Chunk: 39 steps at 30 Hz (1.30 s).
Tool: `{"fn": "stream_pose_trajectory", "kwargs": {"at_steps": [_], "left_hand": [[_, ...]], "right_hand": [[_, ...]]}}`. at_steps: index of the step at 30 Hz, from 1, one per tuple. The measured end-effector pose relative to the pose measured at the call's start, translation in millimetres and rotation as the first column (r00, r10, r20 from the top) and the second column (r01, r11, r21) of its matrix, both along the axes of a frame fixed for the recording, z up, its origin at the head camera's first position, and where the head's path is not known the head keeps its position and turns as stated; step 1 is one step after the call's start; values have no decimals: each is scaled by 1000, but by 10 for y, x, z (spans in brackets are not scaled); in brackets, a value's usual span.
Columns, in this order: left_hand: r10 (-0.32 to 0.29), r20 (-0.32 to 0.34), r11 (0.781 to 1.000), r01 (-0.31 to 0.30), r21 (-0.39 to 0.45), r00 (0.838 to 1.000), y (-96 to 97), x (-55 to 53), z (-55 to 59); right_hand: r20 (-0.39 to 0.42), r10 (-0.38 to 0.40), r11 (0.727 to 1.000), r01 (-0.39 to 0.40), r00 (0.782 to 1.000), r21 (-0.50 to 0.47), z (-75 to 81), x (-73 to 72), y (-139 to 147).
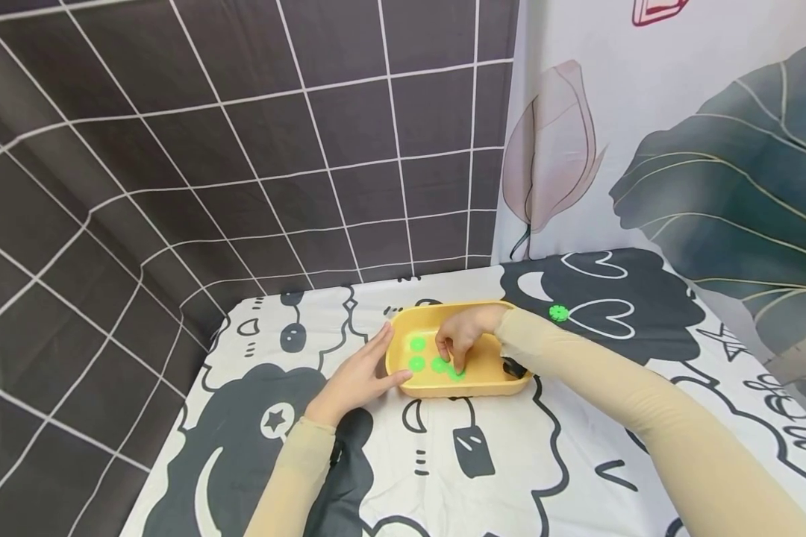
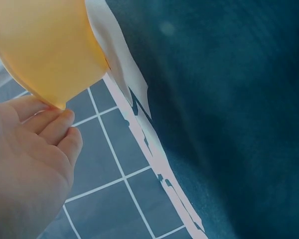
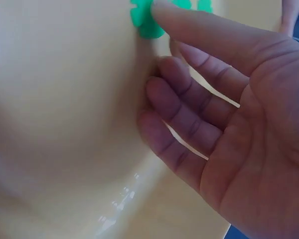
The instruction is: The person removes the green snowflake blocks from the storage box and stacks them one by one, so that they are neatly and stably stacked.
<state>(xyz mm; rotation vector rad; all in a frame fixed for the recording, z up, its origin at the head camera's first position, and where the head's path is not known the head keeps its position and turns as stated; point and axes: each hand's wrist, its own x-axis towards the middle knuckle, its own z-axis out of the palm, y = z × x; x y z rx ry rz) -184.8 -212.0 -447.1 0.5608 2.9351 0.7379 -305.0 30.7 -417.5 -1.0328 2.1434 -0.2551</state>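
Observation:
A yellow tray [image 1: 490, 389] stands on the patterned cloth, holding several green notched discs, among them one disc [image 1: 417, 344] at the left. My left hand [image 1: 357, 379] lies against its left end, fingers along the outside and thumb at the front rim. In the left wrist view the fingertips touch the tray's edge [image 2: 50, 59]. Inside the tray is my right hand [image 1: 462, 332], its thumb tip on a green disc [image 3: 150, 27] near the front wall. The other fingers are loosely bent, with a gap between thumb and forefinger.
One green notched disc [image 1: 559, 313] lies outside the tray, on the cloth to its right. Black-and-white printed cloth [image 1: 510, 455] covers the table. A dark gridded curtain [image 1: 349, 149] hangs behind and to the left, a leaf-print one [image 1: 732, 179] to the right.

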Motion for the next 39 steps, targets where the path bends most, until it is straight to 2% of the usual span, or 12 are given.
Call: {"fn": "stream_pose_trajectory", "kwargs": {"at_steps": [11, 18, 31, 39], "left_hand": [[4, 3, 1000, -4, 1, 1000, 1, -11, -11], [2, -6, 1000, -2, 4, 1000, 0, -18, -33], [6, -11, 1000, -6, 6, 1000, 5, -10, -41], [1, -17, 1000, 0, 9, 1000, 2, -5, -30]], "right_hand": [[-35, -31, 1000, 31, 999, -2, -16, -2, 6], [-16, -76, 997, 76, 997, -17, -34, -19, 14], [15, -84, 996, 84, 996, -18, -63, -75, 43], [50, -127, 989, 131, 991, -65, -58, -77, 77]]}}
